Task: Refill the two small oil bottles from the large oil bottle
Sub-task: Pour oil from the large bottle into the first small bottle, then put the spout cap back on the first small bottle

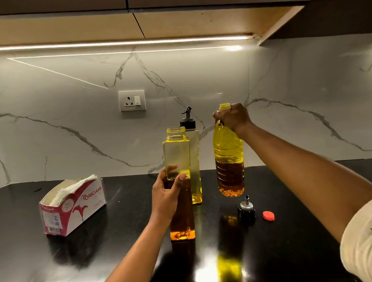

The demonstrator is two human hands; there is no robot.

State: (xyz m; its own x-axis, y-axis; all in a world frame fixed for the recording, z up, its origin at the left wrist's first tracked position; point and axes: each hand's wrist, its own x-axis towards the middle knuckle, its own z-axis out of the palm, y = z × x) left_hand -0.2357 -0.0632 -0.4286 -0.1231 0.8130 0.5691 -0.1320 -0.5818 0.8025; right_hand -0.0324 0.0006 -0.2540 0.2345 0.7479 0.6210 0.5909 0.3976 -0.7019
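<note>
The right hand [233,117] has its fingers [221,116] curled tight round the neck of the big bottle [228,160], just under its uncapped mouth. That bottle hangs upright, long axis vertical, and looks lifted clear of the tabletop [121,232], with oil in roughly its lower third. The left hand [166,198] grips the open small bottle [177,154] about its middle, steadying it where it stands, part full. The pour turns on the two mouths: the small one lies left of the big one and a little lower, near but apart, so the big bottle likely has to tip leftward, toward the left hand. The second small bottle [195,153] stands just behind (black pourer on). A loose pourer [246,209] and red cap [268,215] lie nearer the camera.
</note>
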